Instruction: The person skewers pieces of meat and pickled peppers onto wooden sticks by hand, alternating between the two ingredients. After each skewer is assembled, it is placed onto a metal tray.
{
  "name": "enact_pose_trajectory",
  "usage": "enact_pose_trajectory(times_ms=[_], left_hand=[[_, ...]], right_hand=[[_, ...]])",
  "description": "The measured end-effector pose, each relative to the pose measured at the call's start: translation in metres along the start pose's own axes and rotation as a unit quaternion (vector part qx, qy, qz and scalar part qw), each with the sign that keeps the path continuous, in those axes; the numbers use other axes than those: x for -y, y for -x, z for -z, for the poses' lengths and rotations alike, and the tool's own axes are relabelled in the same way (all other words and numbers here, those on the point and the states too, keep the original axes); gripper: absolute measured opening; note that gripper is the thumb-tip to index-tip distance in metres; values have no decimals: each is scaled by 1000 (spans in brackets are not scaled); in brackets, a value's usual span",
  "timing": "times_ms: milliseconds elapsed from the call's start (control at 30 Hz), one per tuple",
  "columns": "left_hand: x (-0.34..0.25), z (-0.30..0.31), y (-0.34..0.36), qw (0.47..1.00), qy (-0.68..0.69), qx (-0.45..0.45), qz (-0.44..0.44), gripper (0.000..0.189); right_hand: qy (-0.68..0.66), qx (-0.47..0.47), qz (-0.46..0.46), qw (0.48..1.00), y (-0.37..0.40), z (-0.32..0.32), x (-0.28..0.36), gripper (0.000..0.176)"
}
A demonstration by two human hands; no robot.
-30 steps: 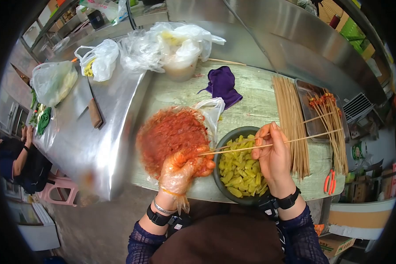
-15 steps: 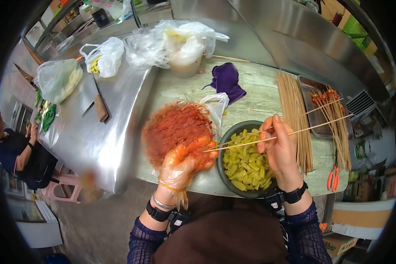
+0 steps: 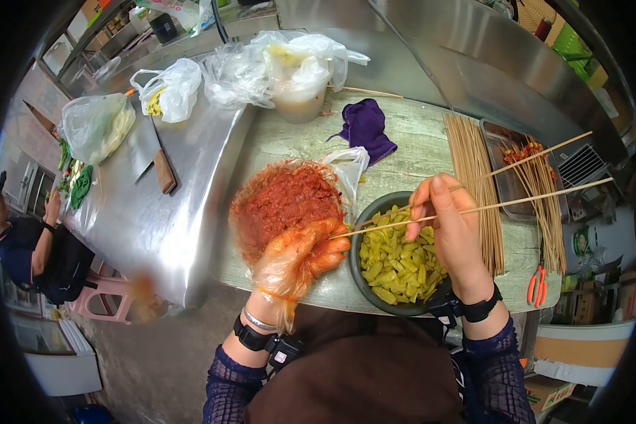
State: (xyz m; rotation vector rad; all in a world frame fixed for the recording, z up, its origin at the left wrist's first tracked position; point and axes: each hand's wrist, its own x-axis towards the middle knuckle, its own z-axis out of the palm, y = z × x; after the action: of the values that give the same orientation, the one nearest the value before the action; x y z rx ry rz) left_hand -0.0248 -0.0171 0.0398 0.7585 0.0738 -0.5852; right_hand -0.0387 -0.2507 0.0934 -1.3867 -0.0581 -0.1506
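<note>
Two bamboo skewers [image 3: 544, 194] are being grasped by the right hand [image 3: 456, 237] above the bowl [image 3: 357, 277] at the desk's [image 3: 512, 293] near edge. The curled left hand [image 3: 290, 258], contents hidden, is being endangered by glove-piercing tips if aim slips.

Glossy metal counter [image 3: 191, 162], smooth.

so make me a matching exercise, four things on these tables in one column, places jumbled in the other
1. wooden-handled knife
2. chopped green pieces
3. crumpled purple cloth
4. orange-handled metal tool

a. near right corner of the pale green table
b. on the shiny steel table
c. just beyond the white plastic bag
d. inside the dark round bowl

Pairs: 1-b, 2-d, 3-c, 4-a
</note>
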Motion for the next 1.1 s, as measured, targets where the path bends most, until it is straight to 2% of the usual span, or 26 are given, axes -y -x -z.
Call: enact_pose_trajectory(times_ms=[133,233,267,367,533,633,767,833,1100], left_hand=[[4,11,-5,1000,24,0,-11,36],[3,9,-9,982,177,8,-59,32],[1,9,-10,977,196,34,-75,35],[5,5,-12,965,235,3,-113,35],[8,6,-15,964,247,22,-93,35],[8,2,-14,966,241,17,-95,34],[10,-3,-16,967,227,-35,-110,33],[11,0,-17,967,231,-22,-109,33],[14,7,-21,965,227,-48,-119,27]], right_hand=[[13,-7,44,999,10,-1,13,37],[0,-26,136,990,28,-4,13,39],[44,-21,177,983,35,-6,6,40],[191,16,271,943,50,-7,-9,40],[217,62,301,927,53,-16,-14,28],[265,123,340,894,50,-13,-12,24],[278,137,380,871,49,-14,-20,19],[274,135,402,863,47,-15,-21,16],[309,146,379,860,40,-19,-12,13]])
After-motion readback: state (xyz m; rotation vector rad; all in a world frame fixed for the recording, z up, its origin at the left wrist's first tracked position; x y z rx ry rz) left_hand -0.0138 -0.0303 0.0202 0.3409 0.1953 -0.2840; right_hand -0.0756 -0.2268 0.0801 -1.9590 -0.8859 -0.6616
